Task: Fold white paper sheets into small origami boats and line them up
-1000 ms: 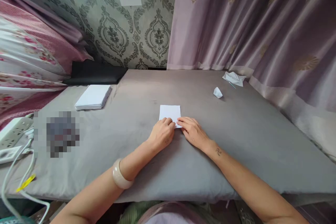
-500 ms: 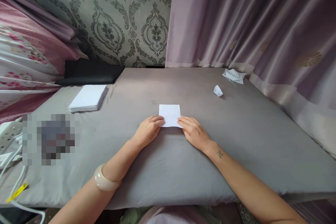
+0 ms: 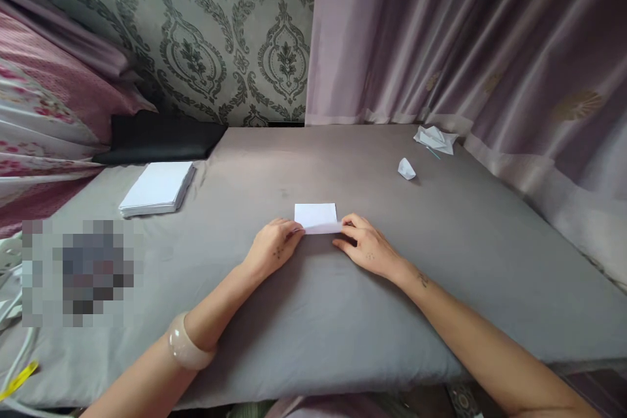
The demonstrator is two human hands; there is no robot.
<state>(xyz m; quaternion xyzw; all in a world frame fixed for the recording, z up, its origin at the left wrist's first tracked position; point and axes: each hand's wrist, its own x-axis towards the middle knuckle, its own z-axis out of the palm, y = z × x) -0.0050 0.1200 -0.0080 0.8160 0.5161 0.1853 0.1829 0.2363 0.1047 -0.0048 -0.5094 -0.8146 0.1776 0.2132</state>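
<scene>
A small white sheet of paper (image 3: 315,212) lies on the grey cloth before me, its near edge turned up in a narrow fold. My left hand (image 3: 275,245) pinches the left end of that fold between thumb and fingers. At the right end, the curled fingers of my right hand (image 3: 372,245) hold the paper's corner. The right thumb stands a little apart below them, over the cloth. Parts of both near corners are hidden behind my fingertips.
A stack of white paper (image 3: 157,187) lies at the left, near a black folded item (image 3: 161,137). Farther right sit a small folded white paper piece (image 3: 406,168) and more folded papers (image 3: 435,138). White cables (image 3: 19,353) run along the left edge beside a blurred patch.
The near edge of the paper has come up into a fold, so less of the sheet shows. My right thumb has moved away from the fingers. The view has shifted slightly.
</scene>
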